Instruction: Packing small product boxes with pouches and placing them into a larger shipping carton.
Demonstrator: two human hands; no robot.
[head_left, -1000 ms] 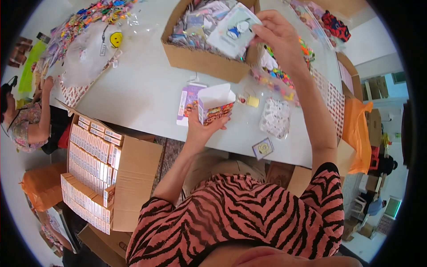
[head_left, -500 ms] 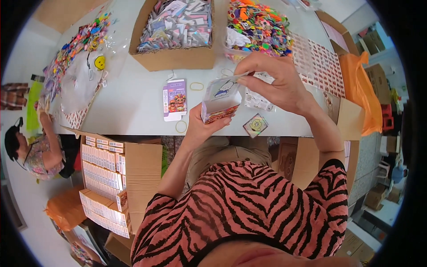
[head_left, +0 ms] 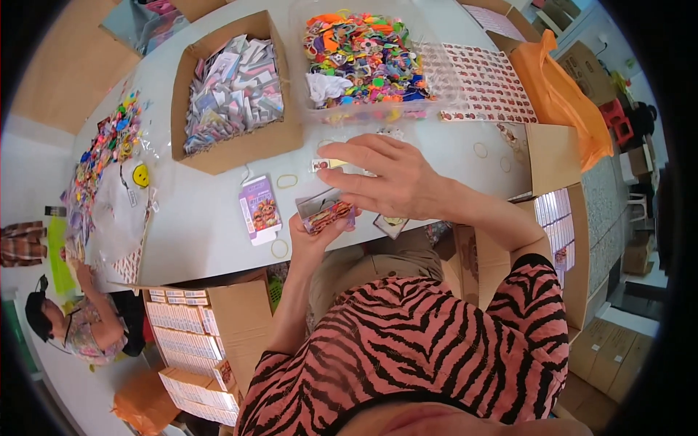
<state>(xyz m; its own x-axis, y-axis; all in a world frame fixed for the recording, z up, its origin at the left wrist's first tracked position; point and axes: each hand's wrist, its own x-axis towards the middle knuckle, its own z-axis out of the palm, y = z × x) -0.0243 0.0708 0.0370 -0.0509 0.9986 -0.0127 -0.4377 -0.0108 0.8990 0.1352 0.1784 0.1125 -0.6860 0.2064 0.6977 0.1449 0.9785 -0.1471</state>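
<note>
My left hand (head_left: 307, 238) holds a small printed carton (head_left: 327, 212) upright at the near edge of the white table (head_left: 196, 218). Its top flap stands open. My right hand (head_left: 392, 182) reaches across just above the carton with the fingers stretched to the left. A small white card (head_left: 329, 164) sits between its fingertips. A flat, folded carton of the same kind (head_left: 259, 207) lies on the table to the left of my left hand, with a rubber band (head_left: 287, 180) beside it.
A cardboard box of clear packets (head_left: 233, 94) and a clear tub of colourful toys (head_left: 363, 58) stand at the back. Sticker sheets (head_left: 487, 80) and an orange bag (head_left: 567, 94) lie right. Cartons of stacked boxes (head_left: 189, 334) sit below the table. Another person (head_left: 65, 327) sits lower left.
My right hand came back from the cardboard box with a packet, brought it down to the small carton, and now lies flat above it. My left hand has kept hold of the carton.
</note>
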